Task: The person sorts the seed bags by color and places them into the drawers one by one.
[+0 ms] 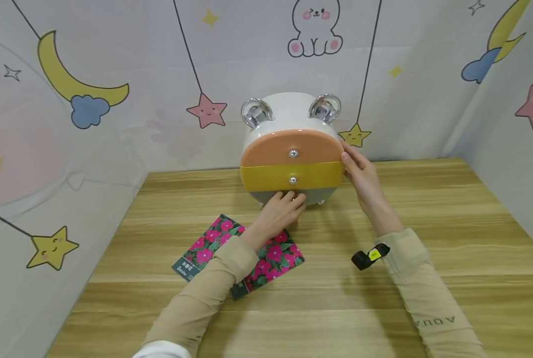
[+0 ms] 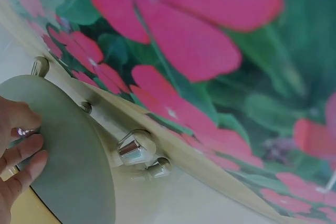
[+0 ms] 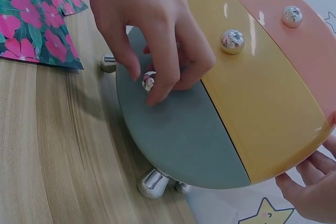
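Fingers and thumb of the left hand [image 1: 280,214] curl round the silver bottom knob [image 3: 148,81], in what I take to be a pinch, though how firm it is I cannot tell. That knob sits on the grey-green bottom drawer [image 3: 173,145] of a round, white-bodied drawer cabinet [image 1: 290,112], so the cabinet is directly in front of this grip. Off to the grip's right, the right hand [image 1: 365,181] lies against the cabinet's side with its digits fairly relaxed, touching without clasping, probably to steady it.

As for progress, the hold on the knob looks made, and so does the bracing. Just above the grip, the yellow middle drawer [image 1: 266,176] and the orange top drawer [image 1: 266,151] appear closed, neither with a hand on its knob. The bottom drawer is not visibly drawn out (a dark line runs along its upper seam, but whether that means a slight gap I cannot tell). I judge, then, that a pull has yet to show any result, or that a push is just about complete; these views do not settle which.

Nearer the person than the grip, partly beneath the left forearm, periwinkle-print cards [image 1: 275,253] lie on the wood-grain table [image 1: 338,308]. Neither hand holds them, so any handling of them seems left undone.
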A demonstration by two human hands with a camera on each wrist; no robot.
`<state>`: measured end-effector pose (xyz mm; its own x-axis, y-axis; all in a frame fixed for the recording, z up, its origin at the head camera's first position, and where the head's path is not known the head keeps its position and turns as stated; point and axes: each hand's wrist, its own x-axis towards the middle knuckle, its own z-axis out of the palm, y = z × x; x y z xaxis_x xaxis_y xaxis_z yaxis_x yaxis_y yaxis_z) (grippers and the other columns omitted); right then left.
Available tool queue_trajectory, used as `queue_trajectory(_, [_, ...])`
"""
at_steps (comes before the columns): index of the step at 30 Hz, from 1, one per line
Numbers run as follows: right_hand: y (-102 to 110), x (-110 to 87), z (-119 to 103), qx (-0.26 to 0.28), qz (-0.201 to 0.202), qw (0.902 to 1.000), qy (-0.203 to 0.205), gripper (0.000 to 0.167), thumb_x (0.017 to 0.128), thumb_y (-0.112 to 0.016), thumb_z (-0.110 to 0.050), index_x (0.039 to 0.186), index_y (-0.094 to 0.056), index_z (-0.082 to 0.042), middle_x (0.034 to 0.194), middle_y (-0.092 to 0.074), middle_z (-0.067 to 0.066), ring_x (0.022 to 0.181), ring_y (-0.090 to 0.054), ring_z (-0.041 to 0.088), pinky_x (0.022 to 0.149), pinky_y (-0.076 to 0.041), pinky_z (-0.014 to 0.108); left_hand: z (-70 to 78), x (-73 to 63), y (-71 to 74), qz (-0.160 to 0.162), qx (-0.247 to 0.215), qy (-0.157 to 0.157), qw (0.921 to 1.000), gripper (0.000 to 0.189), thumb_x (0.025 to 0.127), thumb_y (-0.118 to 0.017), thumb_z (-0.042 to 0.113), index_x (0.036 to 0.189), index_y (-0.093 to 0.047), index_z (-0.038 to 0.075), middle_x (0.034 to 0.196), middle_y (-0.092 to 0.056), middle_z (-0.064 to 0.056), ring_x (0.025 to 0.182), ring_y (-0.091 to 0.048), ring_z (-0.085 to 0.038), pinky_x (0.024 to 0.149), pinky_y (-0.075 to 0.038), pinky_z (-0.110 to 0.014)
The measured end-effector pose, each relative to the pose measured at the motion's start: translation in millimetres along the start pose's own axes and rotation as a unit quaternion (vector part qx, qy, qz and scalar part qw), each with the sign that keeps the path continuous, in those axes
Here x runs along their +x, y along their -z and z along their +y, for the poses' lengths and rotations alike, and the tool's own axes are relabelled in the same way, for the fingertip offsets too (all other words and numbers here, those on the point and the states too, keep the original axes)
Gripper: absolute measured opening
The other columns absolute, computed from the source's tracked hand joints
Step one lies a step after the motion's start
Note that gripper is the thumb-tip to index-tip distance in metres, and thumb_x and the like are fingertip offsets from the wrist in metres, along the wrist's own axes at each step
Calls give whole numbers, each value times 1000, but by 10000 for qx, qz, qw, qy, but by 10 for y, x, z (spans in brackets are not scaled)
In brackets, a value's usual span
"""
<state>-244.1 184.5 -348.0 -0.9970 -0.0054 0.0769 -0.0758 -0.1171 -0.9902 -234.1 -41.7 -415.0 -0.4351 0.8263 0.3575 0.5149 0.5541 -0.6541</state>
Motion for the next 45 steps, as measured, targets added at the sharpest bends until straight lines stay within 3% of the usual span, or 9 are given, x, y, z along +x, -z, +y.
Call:
queue_trajectory(23, [16, 5, 14, -127, 34, 9999, 25, 56, 96, -52, -39, 148, -39, -22, 156, -34, 0, 139, -38, 20, 119, -27, 43, 36, 56, -45, -18, -141, 131, 9998, 11, 98, -50, 16, 97, -61, 18, 107, -47, 0, 87, -51, -15, 67, -45, -23])
queue_trajectory(45, [17, 14, 22, -204, -4, 9998, 57, 56, 96, -53, -37, 148, -39, -22, 156, -34, 1, 141, -36, 20, 119, -28, 42, 13, 29, -40, 134, -316, -8, 9994, 14, 98, -49, 15, 98, -63, 17, 108, -49, -1, 90, -51, -16, 72, -45, -24])
